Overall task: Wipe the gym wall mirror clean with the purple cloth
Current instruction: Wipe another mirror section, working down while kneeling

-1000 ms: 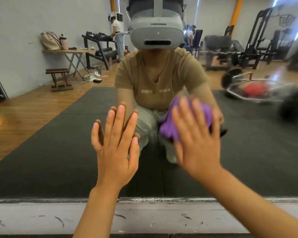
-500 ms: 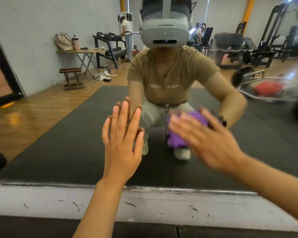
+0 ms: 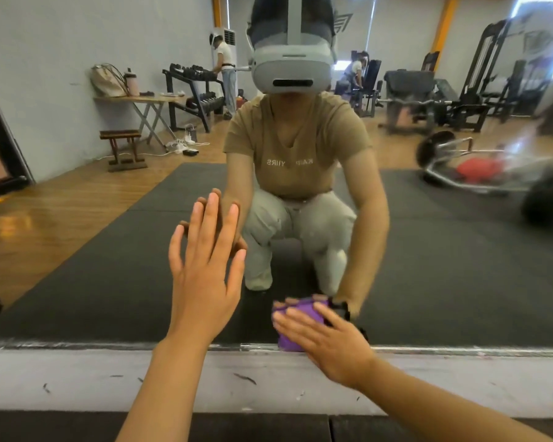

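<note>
The wall mirror [image 3: 109, 250] fills most of the head view and reflects the gym and a crouching person in a headset. My left hand [image 3: 205, 272] lies flat on the glass with straight, spread fingers. My right hand [image 3: 329, 339] presses the bunched purple cloth [image 3: 288, 341] against the glass right at the mirror's bottom edge, fingers straight over it. Most of the cloth is hidden under my hand.
Below the mirror's metal bottom edge [image 3: 109, 345] runs a scuffed white wall strip [image 3: 77, 381], then dark floor matting [image 3: 253, 429]. The reflection shows a black mat, wooden floor, a table, a dumbbell rack, weight machines and people far back.
My right hand has swept the cloth down the glass from chest height to the bottom edge. My left hand stayed flat on the mirror. The view tilted downward.
</note>
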`<action>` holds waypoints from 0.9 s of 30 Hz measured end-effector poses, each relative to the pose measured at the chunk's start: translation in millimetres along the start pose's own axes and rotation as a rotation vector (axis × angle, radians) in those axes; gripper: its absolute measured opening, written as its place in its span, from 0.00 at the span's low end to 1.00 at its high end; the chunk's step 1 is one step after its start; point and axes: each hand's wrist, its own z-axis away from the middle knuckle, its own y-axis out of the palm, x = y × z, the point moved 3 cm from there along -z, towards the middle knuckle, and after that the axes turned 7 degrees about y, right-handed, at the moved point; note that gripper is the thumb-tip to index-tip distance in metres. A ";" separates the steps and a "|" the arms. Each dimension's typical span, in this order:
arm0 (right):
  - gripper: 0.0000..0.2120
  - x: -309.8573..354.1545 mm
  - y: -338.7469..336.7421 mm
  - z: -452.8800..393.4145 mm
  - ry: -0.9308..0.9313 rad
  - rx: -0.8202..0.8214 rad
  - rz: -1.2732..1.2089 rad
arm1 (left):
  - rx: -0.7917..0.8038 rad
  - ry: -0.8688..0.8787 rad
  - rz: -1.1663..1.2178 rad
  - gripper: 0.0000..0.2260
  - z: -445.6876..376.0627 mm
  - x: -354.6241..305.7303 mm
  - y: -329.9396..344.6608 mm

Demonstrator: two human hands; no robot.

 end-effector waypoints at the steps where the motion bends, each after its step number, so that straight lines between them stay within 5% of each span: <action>1: 0.52 10.5 8.4 10.9 -0.035 0.067 -0.023 | 0.003 -0.002 -0.001 0.28 -0.2 -0.3 -0.7; 5: 0.62 14.0 16.2 19.0 -0.097 0.133 -0.027 | 0.019 -0.010 -0.007 0.30 1.9 2.5 -3.1; 8: 0.53 -18.0 -5.3 2.4 -0.111 0.021 0.057 | 0.021 -0.018 -0.011 0.30 5.1 4.8 -2.7; 15: 0.29 -179.8 -139.9 -110.6 0.490 -0.476 -0.035 | -0.019 -0.035 0.030 0.31 6.5 2.8 3.7; 19: 0.26 -196.9 -154.5 -129.0 0.748 -0.629 -0.050 | -0.041 -0.049 0.067 0.30 6.4 3.0 6.8; 22: 0.30 -144.3 -121.1 -115.7 0.631 -0.530 -0.076 | -0.055 -0.050 0.092 0.29 6.2 2.9 8.1; 27: 0.50 -23.0 -22.6 -25.5 0.009 -0.007 0.060 | -0.043 -0.055 0.099 0.28 6.3 2.7 8.0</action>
